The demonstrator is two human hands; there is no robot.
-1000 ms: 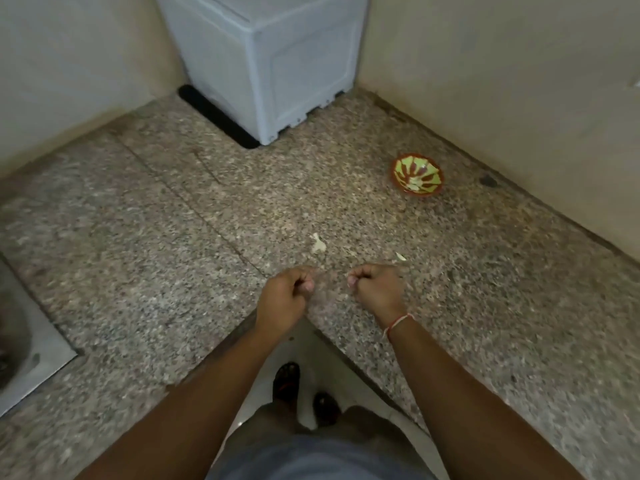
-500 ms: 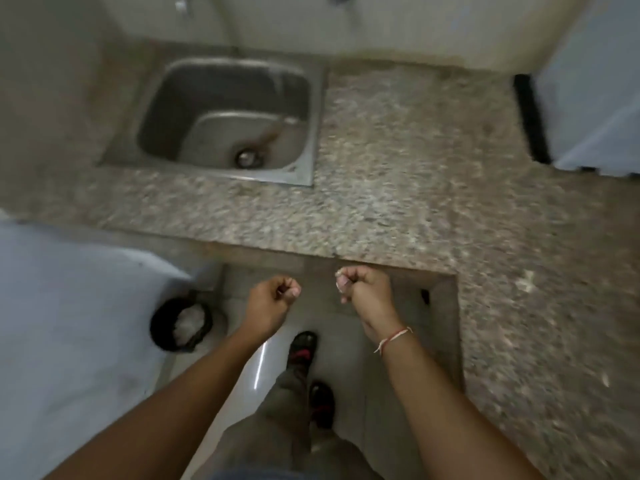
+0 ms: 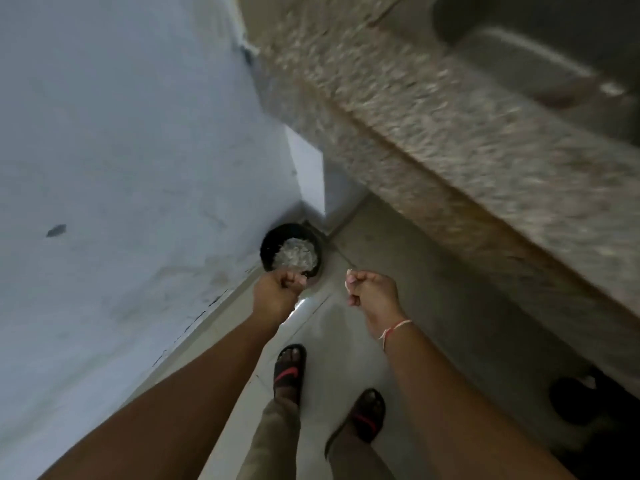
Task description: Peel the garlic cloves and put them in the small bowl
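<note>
My left hand (image 3: 277,292) is curled into a fist just over the near rim of a black bin (image 3: 273,237) on the floor, with a pale bit showing at its fingertips. To its right, my right hand (image 3: 372,294) is also curled and pinches a pale scrap of garlic peel (image 3: 349,271) at the top of its fingers. The bin holds a heap of whitish scraps (image 3: 294,252). Neither the small bowl nor any garlic cloves are in view.
A pale wall (image 3: 121,133) fills the left side. The speckled stone counter (image 3: 450,133) with its steel sink (image 3: 554,46) runs along the upper right. My feet in sandals (image 3: 289,372) stand on the tiled floor. A dark object (image 3: 575,400) sits under the counter.
The view has swung left from the counter and bowl, past the sink, down to the floor bin. Both fists stayed closed and now hang over and beside the bin.
</note>
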